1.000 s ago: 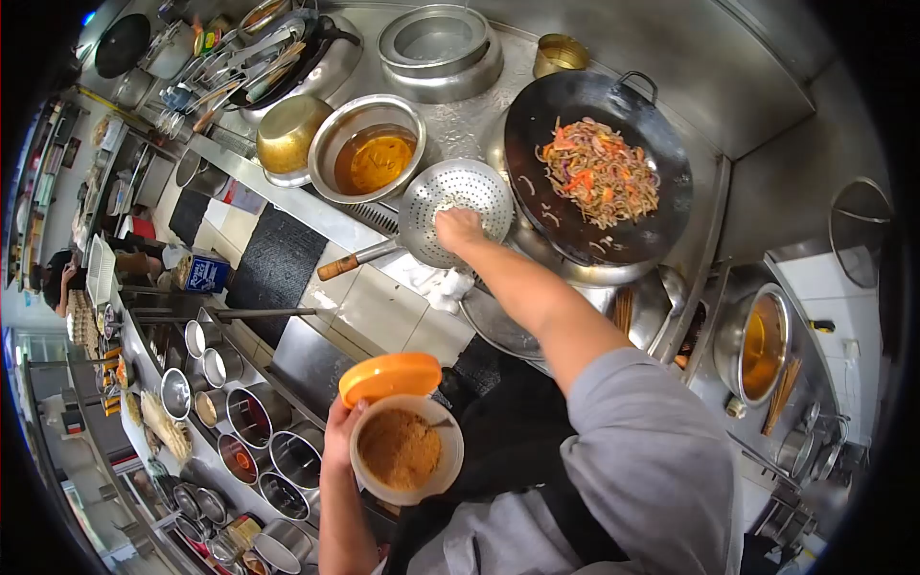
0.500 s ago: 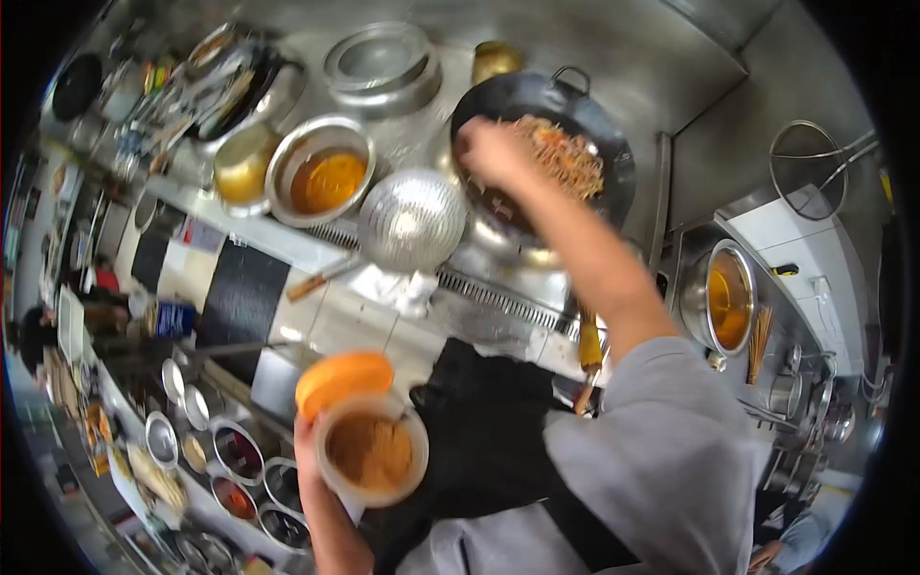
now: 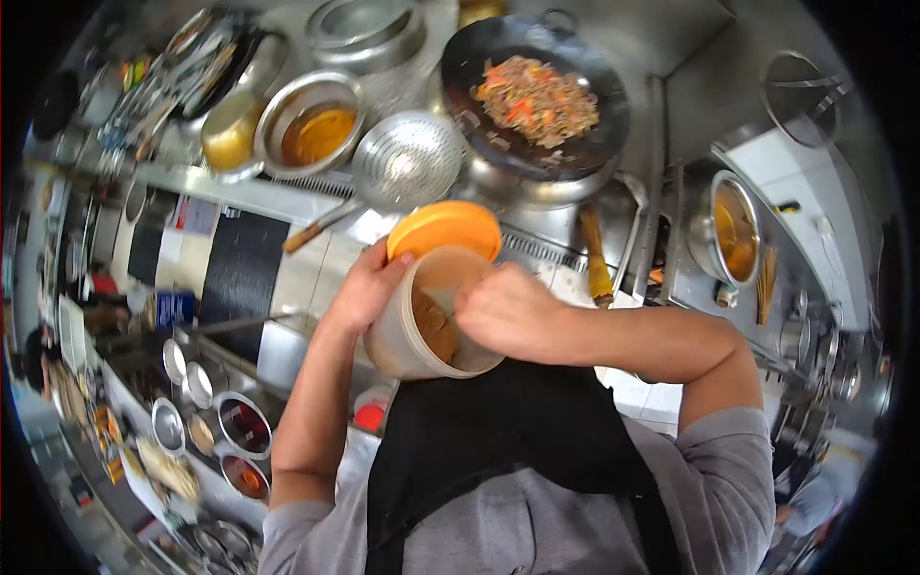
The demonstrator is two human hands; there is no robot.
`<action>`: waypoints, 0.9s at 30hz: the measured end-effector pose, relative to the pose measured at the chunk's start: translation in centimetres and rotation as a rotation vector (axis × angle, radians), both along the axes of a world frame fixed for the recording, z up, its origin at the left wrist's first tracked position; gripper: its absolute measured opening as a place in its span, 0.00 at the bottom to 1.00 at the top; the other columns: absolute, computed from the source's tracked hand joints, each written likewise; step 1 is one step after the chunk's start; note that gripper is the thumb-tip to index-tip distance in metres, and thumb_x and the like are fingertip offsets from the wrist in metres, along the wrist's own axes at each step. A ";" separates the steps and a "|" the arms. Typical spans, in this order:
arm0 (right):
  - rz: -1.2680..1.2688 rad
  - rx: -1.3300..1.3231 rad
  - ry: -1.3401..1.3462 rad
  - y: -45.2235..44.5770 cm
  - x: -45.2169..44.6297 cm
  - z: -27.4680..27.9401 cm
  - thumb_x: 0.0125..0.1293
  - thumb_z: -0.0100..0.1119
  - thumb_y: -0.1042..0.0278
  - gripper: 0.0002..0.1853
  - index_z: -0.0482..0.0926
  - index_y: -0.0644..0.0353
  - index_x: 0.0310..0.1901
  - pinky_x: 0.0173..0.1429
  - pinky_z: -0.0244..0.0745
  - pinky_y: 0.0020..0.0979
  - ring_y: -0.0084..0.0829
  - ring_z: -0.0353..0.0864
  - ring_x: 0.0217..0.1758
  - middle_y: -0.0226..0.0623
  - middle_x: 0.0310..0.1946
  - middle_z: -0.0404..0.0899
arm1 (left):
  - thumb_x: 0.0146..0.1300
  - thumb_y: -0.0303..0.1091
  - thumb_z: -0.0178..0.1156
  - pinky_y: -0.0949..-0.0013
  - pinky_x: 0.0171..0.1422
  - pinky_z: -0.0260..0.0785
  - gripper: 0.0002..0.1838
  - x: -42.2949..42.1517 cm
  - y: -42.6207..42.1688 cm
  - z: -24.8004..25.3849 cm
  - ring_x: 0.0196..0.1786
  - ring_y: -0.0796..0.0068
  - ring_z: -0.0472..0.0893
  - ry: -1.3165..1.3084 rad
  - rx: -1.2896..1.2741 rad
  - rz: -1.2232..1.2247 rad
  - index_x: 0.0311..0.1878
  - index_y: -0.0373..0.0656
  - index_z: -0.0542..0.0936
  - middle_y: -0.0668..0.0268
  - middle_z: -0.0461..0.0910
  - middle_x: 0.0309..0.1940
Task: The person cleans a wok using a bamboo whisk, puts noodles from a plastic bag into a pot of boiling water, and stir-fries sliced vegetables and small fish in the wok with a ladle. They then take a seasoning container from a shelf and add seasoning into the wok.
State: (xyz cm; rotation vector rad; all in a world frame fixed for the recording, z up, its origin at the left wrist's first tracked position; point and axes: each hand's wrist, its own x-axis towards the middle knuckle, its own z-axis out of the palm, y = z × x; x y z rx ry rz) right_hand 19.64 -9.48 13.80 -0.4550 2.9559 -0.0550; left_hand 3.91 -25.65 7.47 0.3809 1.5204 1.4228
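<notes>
My left hand [image 3: 369, 287] grips a translucent plastic tub [image 3: 383, 340] and its orange lid [image 3: 446, 230] together. The tub is tilted, its mouth facing me, and brown powder [image 3: 433, 326] lies inside. At the tub's mouth my right hand [image 3: 513, 311] is closed, fingers curled down into it. What those fingers hold, if anything, is hidden. Beyond both hands a black wok [image 3: 613, 125] sits on the stove, with shredded meat and orange-red bits [image 3: 537, 101] in it.
A perforated strainer [image 3: 407, 158] with a wooden handle rests at the stove's front edge. To its left stands a steel bowl [image 3: 271, 144] of orange-brown liquid. Another bowl [image 3: 704, 230] of liquid is on the right, near a wooden-handled tool [image 3: 596, 254]. Several containers stand lower left.
My right hand has come back from over the wok to the tub's mouth. My left hand has raised the tub and lid toward the stove and tilted the tub.
</notes>
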 end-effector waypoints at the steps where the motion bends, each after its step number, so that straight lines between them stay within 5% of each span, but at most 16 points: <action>1: 0.013 -0.081 0.036 0.0 0.3 -0.9 0.50 0.60 0.69 0.04 0.81 0.57 0.23 0.29 0.78 0.35 0.36 0.85 0.28 0.36 0.22 0.81 | 0.75 0.33 0.53 0.70 0.55 0.72 0.18 -0.1 0.8 -0.1 0.48 0.77 0.78 0.060 -0.041 -0.034 0.63 0.36 0.73 0.64 0.81 0.48; 3: 0.063 -0.170 0.103 0.3 0.6 -1.5 0.48 0.60 0.70 0.05 0.82 0.55 0.19 0.29 0.79 0.35 0.38 0.85 0.27 0.37 0.22 0.82 | 0.75 0.32 0.53 0.70 0.55 0.72 0.17 0.0 2.1 0.2 0.48 0.77 0.78 0.083 -0.042 -0.072 0.62 0.35 0.74 0.64 0.81 0.48; 9: -0.103 -0.139 0.218 1.1 -0.3 -0.3 0.51 0.59 0.71 0.04 0.83 0.59 0.26 0.31 0.81 0.37 0.38 0.86 0.28 0.40 0.21 0.82 | 0.74 0.33 0.54 0.70 0.55 0.71 0.16 -0.4 3.7 1.0 0.47 0.76 0.77 0.127 -0.042 -0.093 0.59 0.35 0.74 0.64 0.80 0.47; 19: -0.069 -0.389 -0.284 4.6 -1.2 1.1 0.51 0.59 0.70 0.07 0.82 0.60 0.32 0.35 0.78 0.49 0.51 0.86 0.34 0.50 0.26 0.84 | 0.75 0.31 0.54 0.69 0.57 0.71 0.17 -1.7 5.4 1.4 0.50 0.75 0.77 0.129 -0.035 -0.056 0.62 0.34 0.73 0.62 0.81 0.49; 22: -0.129 -0.432 -0.299 6.2 -1.4 1.4 0.51 0.58 0.71 0.06 0.83 0.63 0.26 0.37 0.79 0.48 0.51 0.86 0.35 0.51 0.27 0.84 | 0.75 0.32 0.53 0.70 0.59 0.71 0.18 -2.1 6.7 1.2 0.51 0.75 0.78 0.130 -0.014 -0.064 0.63 0.34 0.73 0.62 0.81 0.51; 27: -0.295 -0.551 -0.403 10.7 -1.6 1.4 0.65 0.53 0.65 0.10 0.83 0.61 0.35 0.44 0.77 0.51 0.53 0.84 0.41 0.49 0.30 0.83 | 0.76 0.32 0.52 0.70 0.58 0.72 0.18 -2.7 9.9 0.7 0.52 0.76 0.78 0.070 0.017 -0.051 0.64 0.36 0.73 0.63 0.81 0.51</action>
